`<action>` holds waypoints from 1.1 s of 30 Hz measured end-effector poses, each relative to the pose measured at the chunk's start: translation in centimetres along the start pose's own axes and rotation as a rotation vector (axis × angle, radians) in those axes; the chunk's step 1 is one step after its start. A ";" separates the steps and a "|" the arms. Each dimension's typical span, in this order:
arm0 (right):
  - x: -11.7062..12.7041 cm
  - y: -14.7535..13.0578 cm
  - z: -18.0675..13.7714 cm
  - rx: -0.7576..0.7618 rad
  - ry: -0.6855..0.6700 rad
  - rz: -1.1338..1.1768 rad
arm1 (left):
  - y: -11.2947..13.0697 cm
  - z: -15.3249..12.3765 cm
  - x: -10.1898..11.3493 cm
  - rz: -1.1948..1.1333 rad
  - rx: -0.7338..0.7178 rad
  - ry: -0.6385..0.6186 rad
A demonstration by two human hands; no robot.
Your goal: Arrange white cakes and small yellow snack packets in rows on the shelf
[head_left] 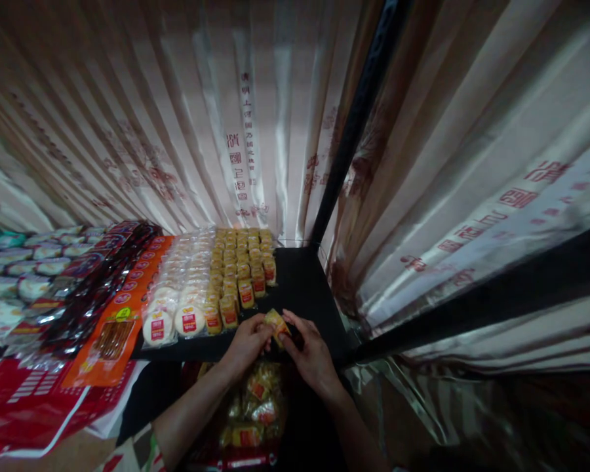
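Observation:
Between my two hands is a small yellow wrapped snack cake (276, 322), held above the front edge of the black shelf. My left hand (249, 341) pinches its left side with closed fingers. On the other side, my right hand (309, 347) grips it with thumb and fingers. Just left of it on the shelf stand rows of similar yellow packets (246, 293) with red labels. Below my hands, more yellow packets (258, 400) lie loosely in a container whose walls are mostly dark.
Round white packaged cakes (189, 320), an orange snack bag (111, 337), dark red packets (91, 288) and white-green packs (10, 282) fill the shelf leftward. Pleated printed curtains (275, 131) hang behind. A black pole (354, 124) rises at the corner of the black shelf (299, 275).

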State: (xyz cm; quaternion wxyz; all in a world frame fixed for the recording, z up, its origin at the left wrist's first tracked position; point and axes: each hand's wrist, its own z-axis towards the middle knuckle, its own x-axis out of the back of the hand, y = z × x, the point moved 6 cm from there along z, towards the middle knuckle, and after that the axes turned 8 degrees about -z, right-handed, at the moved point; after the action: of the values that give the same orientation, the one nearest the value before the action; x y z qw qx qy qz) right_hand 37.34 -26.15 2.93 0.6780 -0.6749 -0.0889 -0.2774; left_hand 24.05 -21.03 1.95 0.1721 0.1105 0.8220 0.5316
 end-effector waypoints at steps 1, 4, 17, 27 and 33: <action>-0.2 0.2 0.4 0.004 -0.026 0.018 | 0.0 0.6 -0.2 0.034 -0.010 -0.010; -0.6 1.4 2.0 -0.033 -0.034 0.064 | 0.2 2.5 -0.6 0.063 -0.050 0.031; -1.9 3.9 10.3 -0.080 0.207 0.082 | 0.5 4.4 -1.4 -0.006 -0.307 0.262; -3.9 3.4 11.1 0.031 0.236 -0.051 | -0.2 5.0 -0.6 0.090 -0.450 0.246; -4.2 3.2 10.7 0.071 0.253 -0.059 | -0.5 5.0 -0.8 0.097 -0.470 0.226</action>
State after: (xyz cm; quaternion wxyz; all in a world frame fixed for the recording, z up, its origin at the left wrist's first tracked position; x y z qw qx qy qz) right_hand 38.21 -14.93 -1.16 0.6988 -0.6073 -0.0322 -0.3767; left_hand 26.77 -17.30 -0.23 0.0745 0.0468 0.6837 0.7244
